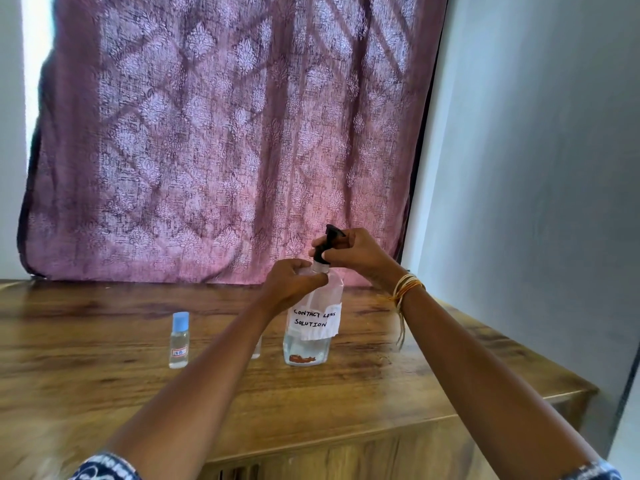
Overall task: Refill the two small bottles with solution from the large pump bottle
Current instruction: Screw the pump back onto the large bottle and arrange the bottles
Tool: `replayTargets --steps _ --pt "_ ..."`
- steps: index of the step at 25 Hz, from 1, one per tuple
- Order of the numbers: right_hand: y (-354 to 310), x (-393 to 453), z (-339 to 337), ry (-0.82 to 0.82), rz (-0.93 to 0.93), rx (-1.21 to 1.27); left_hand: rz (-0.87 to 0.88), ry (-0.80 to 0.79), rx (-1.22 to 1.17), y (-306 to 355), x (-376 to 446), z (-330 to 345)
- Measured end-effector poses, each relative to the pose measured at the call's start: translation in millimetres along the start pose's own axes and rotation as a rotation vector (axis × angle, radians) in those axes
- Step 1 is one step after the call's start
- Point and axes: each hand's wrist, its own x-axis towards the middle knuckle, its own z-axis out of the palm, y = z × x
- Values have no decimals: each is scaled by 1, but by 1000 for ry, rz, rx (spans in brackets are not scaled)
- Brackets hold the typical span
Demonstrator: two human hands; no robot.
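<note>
Standing on the wooden table (104,393) near its right half, the large pump bottle (311,327) is clear, holds a low level of liquid, and wears a white paper label handwritten "CONTACT LENS SOLUTION". The left hand (294,280) wraps its fingers round the bottle's shoulder, just under the neck, while the right hand (356,252) curls round the black pump head (327,245) at the top. A small bottle (179,341) with a pale blue cap stands upright to the left, well apart from the big one; the second small bottle (256,351) is almost wholly hidden behind the left forearm, so only a sliver shows. Orange threads (407,289) circle the right wrist, and a patterned purple curtain (225,133) hangs behind the table
</note>
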Motion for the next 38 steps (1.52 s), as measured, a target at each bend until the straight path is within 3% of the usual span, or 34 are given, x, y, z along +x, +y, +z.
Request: replayTargets --steps 6,12,14,17,19,24,26,27,29,31,32,38 --pt "-1 -1 -7 5 18 -127 2 22 3 5 -7 2" --pt "3 3 4 169 41 -420 -25 34 -1 11 -11 5" --pt "1 2 6 85 54 -332 -33 35 -7 12 -11 5" --pt "1 -1 5 -62 75 42 -34 45 -6 11 -11 5" --pt "1 -2 4 -46 53 48 -39 49 -17 11 -11 5" --pt "1 0 15 229 57 -422 -31 20 -36 12 -13 3" --pt "1 2 18 173 70 -502 -18 21 -40 11 -15 2" --pt "-1 2 18 87 58 -428 -14 17 -36 11 -15 1" --pt "-9 -2 15 -68 117 -15 -26 18 -28 11 -16 -2" --pt "-12 -8 9 -130 200 293 -29 25 -31 8 -16 -3" --pt "-9 -9 7 -125 200 301 -27 17 -40 7 -16 -3" --pt "5 -7 23 239 141 -78 51 -22 -98 -6 -22 0"
